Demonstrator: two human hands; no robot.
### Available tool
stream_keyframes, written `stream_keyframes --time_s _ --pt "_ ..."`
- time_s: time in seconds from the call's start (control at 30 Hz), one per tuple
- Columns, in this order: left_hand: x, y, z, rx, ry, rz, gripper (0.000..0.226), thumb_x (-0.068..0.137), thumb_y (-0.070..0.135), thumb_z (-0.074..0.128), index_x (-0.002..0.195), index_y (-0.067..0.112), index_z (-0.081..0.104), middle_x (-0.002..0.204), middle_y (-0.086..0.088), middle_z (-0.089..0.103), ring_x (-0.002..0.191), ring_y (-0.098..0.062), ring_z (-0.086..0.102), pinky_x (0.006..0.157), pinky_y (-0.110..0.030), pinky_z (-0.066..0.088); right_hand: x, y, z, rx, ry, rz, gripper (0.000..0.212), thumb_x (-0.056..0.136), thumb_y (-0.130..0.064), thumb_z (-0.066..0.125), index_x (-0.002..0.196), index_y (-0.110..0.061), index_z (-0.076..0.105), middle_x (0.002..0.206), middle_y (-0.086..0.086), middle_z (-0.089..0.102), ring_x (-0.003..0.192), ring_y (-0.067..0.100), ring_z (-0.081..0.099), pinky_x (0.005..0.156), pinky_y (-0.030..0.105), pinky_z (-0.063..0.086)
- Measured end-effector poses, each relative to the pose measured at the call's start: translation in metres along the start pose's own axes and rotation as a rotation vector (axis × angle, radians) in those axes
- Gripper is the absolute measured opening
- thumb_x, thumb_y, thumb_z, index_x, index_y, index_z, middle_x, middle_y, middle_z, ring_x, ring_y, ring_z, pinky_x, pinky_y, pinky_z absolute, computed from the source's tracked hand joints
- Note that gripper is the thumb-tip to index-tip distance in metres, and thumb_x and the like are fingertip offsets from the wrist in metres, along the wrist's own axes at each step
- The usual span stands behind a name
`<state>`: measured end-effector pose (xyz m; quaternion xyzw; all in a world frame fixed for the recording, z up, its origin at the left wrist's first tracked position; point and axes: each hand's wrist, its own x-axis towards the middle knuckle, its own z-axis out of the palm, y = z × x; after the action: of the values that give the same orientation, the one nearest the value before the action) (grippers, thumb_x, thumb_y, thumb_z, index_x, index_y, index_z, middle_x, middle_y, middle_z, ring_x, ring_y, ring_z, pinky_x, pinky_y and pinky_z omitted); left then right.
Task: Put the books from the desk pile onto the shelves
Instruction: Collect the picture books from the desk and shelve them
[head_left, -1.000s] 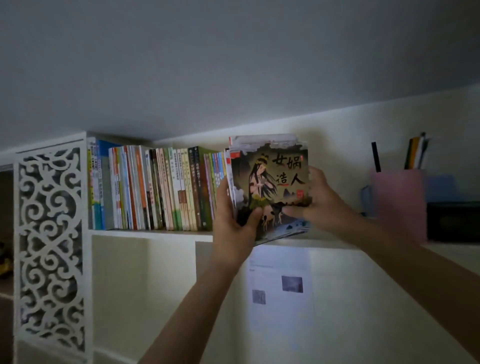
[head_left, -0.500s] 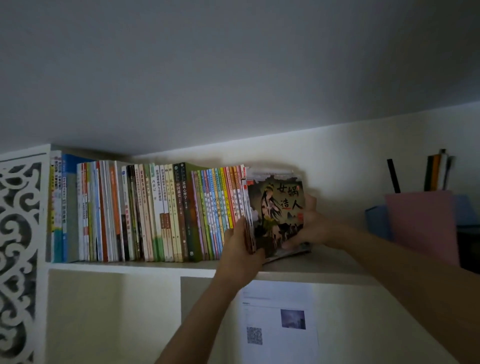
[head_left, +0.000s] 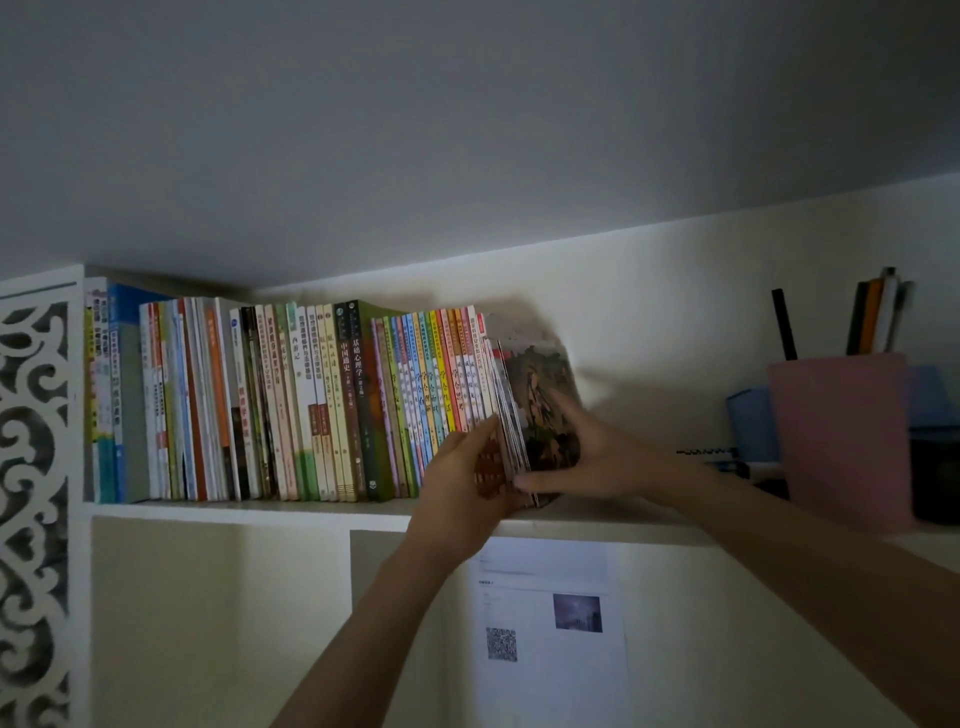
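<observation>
Up on the top shelf (head_left: 322, 512), a stack of thin books (head_left: 540, 410) stands on end at the right-hand end of the row of shelved books (head_left: 291, 405), leaning a little to the left against them and with its lower edge on the shelf board. Both hands hold it there — the left hand (head_left: 462, 483) is at the near, spine side of the stack, its thumb up along the spines and its fingers curled round the bottom corner, while the right hand (head_left: 597, 452) lies against the illustrated front cover with its fingers spread flat over the picture and its thumb low along the bottom edge. So the left fingers are clamped on the stack and the right fingers are straight and pressing it sideways toward the row. The cover art is blurred, so its title cannot be read. To the right, well apart from the books, a pink pen holder (head_left: 841, 441) stands on the same shelf with pens (head_left: 878, 317) sticking out of it, a blue box (head_left: 753, 423) just beside it on the left and something dark, possibly a black case (head_left: 935, 478), on its right. Below the shelf a printed sheet (head_left: 550, 623) with a QR code is stuck to the wall, and a white fretwork panel (head_left: 36, 493) closes the left end of the unit
</observation>
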<state>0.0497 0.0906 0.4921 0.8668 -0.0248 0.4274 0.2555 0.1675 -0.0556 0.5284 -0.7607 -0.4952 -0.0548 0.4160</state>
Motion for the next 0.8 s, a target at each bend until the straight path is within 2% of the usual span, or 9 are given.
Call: stream_keyframes --time_s 0.1,0.2,0.27,0.4,0.47,0.57,0.7,0.8 --pt "0.004 -0.008 -0.006 0.057 -0.036 0.059 0.074 0.08 0.012 0.076 0.145 0.022 0.041 0.12 0.002 0.057 0.111 -0.015 0.057 0.095 -0.021 0.048 0.007 -0.001 0.007 0.016 0.016 -0.068 0.116 0.056 -0.043 0.091 0.139 -0.062 0.011 0.143 -0.011 0.048 0.127 0.011 0.051 0.106 0.036 0.045" --pt "0.006 -0.012 -0.005 0.139 0.028 0.109 0.065 0.083 0.012 0.073 0.142 0.021 0.046 0.127 -0.001 0.057 0.116 -0.017 0.054 0.099 -0.023 0.045 0.011 0.003 0.007 0.014 0.014 -0.056 0.125 0.061 -0.03 0.091 0.146 -0.052 0.002 0.143 -0.01 0.047 0.127 0.01 0.05 0.104 0.029 0.045" --pt "0.009 -0.015 0.0 0.164 0.07 0.127 0.064 0.08 0.02 0.077 0.139 0.021 0.051 0.13 -0.001 0.056 0.12 -0.017 0.052 0.1 -0.025 0.044 0.012 0.007 0.009 0.02 0.02 -0.039 0.13 0.06 -0.032 0.091 0.149 -0.049 -0.002 0.145 -0.013 0.043 0.127 0.008 0.048 0.1 0.024 0.045" --pt "0.015 -0.021 0.006 0.158 0.13 0.132 0.064 0.074 0.017 0.082 0.132 0.023 0.056 0.126 0.001 0.058 0.117 -0.018 0.055 0.098 -0.025 0.046 0.016 0.011 0.016 0.017 0.034 -0.028 0.138 0.055 -0.041 0.09 0.148 -0.05 -0.011 0.146 -0.009 0.046 0.125 0.01 0.052 0.105 0.037 0.046" --pt "0.018 -0.025 0.005 0.136 0.142 0.136 0.075 0.074 0.014 0.081 0.139 0.027 0.047 0.124 0.003 0.056 0.113 -0.014 0.056 0.095 -0.026 0.05 0.018 0.012 0.017 0.019 0.021 -0.025 0.144 0.046 -0.052 0.09 0.145 -0.054 -0.014 0.148 -0.008 0.043 0.129 0.013 0.05 0.106 0.04 0.045" --pt "0.023 -0.028 0.002 0.162 0.148 0.15 0.09 0.075 0.014 0.081 0.148 0.03 0.031 0.129 0.003 0.056 0.114 -0.012 0.056 0.096 -0.024 0.047 0.021 0.015 0.015 0.127 0.023 -0.009 0.141 0.045 -0.058 0.09 0.146 -0.054 -0.007 0.15 -0.01 0.04 0.132 0.013 0.046 0.107 0.041 0.044" --pt "0.025 -0.028 0.001 0.247 0.147 0.15 0.097 0.07 0.017 0.084 0.149 0.03 0.03 0.136 0.002 0.055 0.121 -0.017 0.053 0.098 -0.027 0.045 0.03 0.012 0.011 0.254 0.163 0.069 0.134 0.045 -0.063 0.088 0.149 -0.047 0.005 0.144 -0.013 0.046 0.129 0.014 0.05 0.107 0.042 0.043" --pt "0.025 -0.031 -0.001 0.316 0.149 0.165 0.099 0.068 0.029 0.086 0.149 0.03 0.029 0.137 0.002 0.054 0.12 -0.019 0.055 0.094 -0.034 0.051 0.032 0.009 0.013 0.231 0.127 0.091 0.134 0.047 -0.061 0.088 0.15 -0.048 0.004 0.145 -0.012 0.046 0.129 0.014 0.049 0.106 0.038 0.044"
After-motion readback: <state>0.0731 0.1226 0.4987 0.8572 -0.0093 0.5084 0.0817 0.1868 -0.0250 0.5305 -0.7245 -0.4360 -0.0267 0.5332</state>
